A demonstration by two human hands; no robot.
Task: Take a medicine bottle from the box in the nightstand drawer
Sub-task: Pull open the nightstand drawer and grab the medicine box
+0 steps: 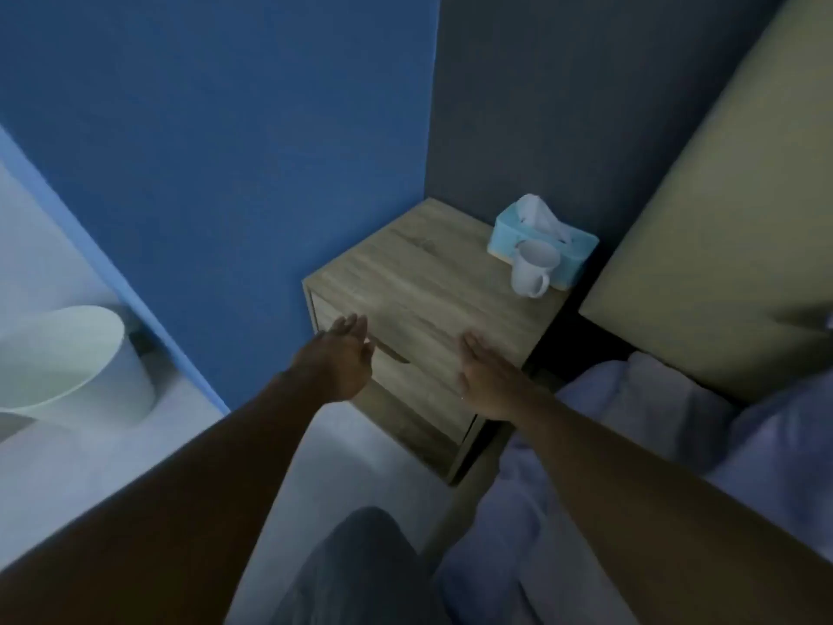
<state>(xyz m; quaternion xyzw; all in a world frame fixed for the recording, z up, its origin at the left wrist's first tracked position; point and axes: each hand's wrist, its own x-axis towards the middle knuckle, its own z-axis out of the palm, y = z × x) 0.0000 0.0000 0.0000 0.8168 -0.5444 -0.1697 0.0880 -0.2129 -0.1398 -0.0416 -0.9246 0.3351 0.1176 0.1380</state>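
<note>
Reached toward the nightstand (432,281) with both arms out, drawer (405,367) shut, nothing pulled yet. Judged the step in hand as opening that drawer: best done by hooking fingertips into the dark cut-out grip (391,351) at the drawer's top edge, then drawing straight back along the runners rather than upward, so as not to rock the nightstand or disturb the white mug (532,272) and blue tissue box (541,239) at the nightstand's far right corner. Advisable too to leave room in front of the nightstand, with a knee (360,566) and the bedding (631,426) close by.

Left hand (342,363) held open, palm turned inward, fingers loosely extended and together, just at the left end of the cut-out on the nightstand's front; empty. Could not tell whether fingertips touched the wood. Right hand (489,376) spread flat, palm down, fingers straight, over the nightstand's front right edge; empty as well, contact with the surface unclear in the dim, blurred view. Both forearms stretched long from the lower corners, converging on the nightstand.

Medicine bottle and its box nowhere visible; presumably inside the closed drawer of the nightstand, going by the task. White bin (76,367) well to the left of the nightstand, beyond the blue wall (216,128).
</note>
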